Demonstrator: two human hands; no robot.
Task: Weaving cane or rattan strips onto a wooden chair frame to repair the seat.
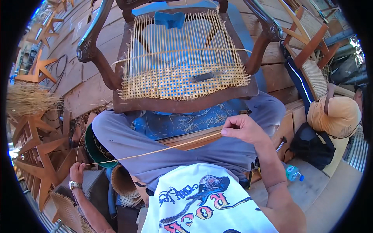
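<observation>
A thin strand of cane (155,155) stretches across my lap between my two hands. My left hand (78,171), with a watch on its wrist, is closed on one end, low at the left. Above my left thigh's far side, my right hand (244,130) pinches the other end near the chair's front edge. Before my knees stands a dark carved wooden armchair (186,105), its seat partly woven with cane (163,83): a dense grid at the front, mostly lengthwise strands behind. A knife (204,77) lies on the weave, and a blue cloth (169,19) rests at the back.
A green bucket (93,145) stands by my left knee, near rolled cane webbing (123,180). Wooden chair frames (42,155) and a bundle of fibre (29,99) crowd the left. At right are another person (336,114), a black bag (311,145) and a bottle (294,173).
</observation>
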